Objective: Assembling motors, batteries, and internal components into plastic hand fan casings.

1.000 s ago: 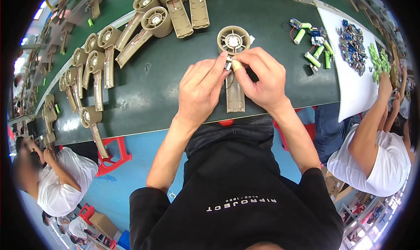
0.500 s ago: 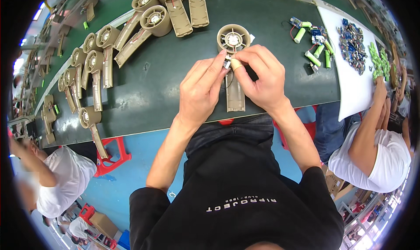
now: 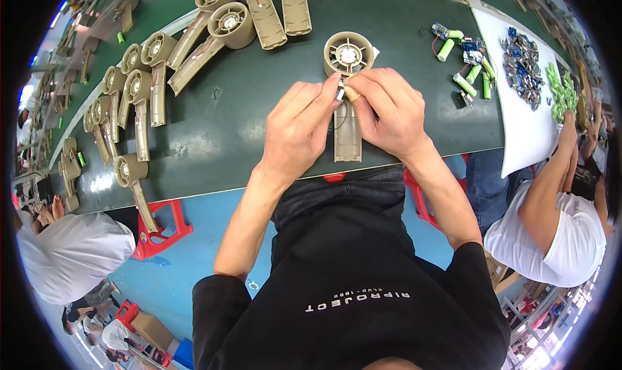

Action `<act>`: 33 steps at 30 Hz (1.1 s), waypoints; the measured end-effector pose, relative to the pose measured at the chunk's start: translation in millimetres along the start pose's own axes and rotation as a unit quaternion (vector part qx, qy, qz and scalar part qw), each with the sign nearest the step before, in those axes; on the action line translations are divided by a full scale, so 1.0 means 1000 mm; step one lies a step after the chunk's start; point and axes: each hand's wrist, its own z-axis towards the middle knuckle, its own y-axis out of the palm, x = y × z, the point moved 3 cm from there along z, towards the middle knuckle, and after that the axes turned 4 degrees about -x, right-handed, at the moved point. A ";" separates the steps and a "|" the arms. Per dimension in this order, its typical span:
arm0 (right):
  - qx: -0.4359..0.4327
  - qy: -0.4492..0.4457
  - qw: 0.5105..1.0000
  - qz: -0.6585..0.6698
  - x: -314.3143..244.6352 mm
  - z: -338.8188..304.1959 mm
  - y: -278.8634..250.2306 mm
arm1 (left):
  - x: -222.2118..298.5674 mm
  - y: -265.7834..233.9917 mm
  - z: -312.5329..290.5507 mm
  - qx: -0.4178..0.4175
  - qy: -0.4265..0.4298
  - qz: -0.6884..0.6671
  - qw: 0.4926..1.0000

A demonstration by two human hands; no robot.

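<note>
A tan handheld-fan shell point(image 3: 348, 137) lies on the green bench before me, its round head away from me and its open handle trough toward me. My left hand point(image 3: 295, 127) is closed in a pinch on a small black-and-white electronic part point(image 3: 339, 93), just below the fan head. Close beside it, my right hand point(image 3: 392, 111) is pinched too, thumb and forefinger meeting at the neck of the shell; what lies between them is hidden. A yellow finger cover point(image 3: 352, 93) wraps a fingertip of the right hand. A thin dark wire loops over the handle.
Several similar tan fan shells point(image 3: 231, 27) stand along the left and far left of the bench. At right are green battery cells with blue circuit boards point(image 3: 465, 84), then a white sheet point(image 3: 489, 40) bearing boards and green pieces. People in white shirts sit on both sides.
Both hands stay at the neck of the shell, with the fingertips shifted slightly. The small part has turned a little. The person at left has leaned and drawn an arm in.
</note>
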 end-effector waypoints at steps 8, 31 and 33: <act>0.003 -0.012 1.000 0.006 0.000 -0.002 -0.003 | 0.001 -0.002 0.001 -0.021 0.033 0.018 0.999; -0.013 -0.002 1.000 0.014 -0.002 -0.004 -0.002 | -0.001 -0.002 -0.004 -0.018 0.015 -0.012 1.000; -0.027 -0.004 0.999 0.038 -0.001 -0.002 -0.004 | 0.001 -0.002 -0.006 -0.027 0.005 -0.014 1.000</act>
